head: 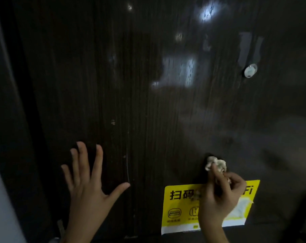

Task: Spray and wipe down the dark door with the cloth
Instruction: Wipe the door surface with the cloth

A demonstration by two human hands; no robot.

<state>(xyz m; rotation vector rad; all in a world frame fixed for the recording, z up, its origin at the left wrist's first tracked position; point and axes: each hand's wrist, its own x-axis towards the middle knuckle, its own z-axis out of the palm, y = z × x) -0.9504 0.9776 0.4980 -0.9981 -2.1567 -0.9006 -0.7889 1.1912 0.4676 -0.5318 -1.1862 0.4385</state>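
- Left hand (86, 186) fingers splayed flat on dark wood-grain door (148, 111); right hand (220, 195) pinches crumpled cloth (216, 164).
- Wet sheen upper right; round peephole (250, 70).
- Yellow sticker (182, 207) reads "扫码", "Fi".

I see a very dark brown door (96, 76) with fine vertical wood grain and pale, whitish streaky patches of glare near its top. The crumpled cloth (216, 163) is off-white with greyish smudges. Low on the door I make out a bright yellow sticker (180, 204) with black characters and icons, a white strip along its bottom and a whitish torn patch. The round peephole (250, 70) looks silvery white.
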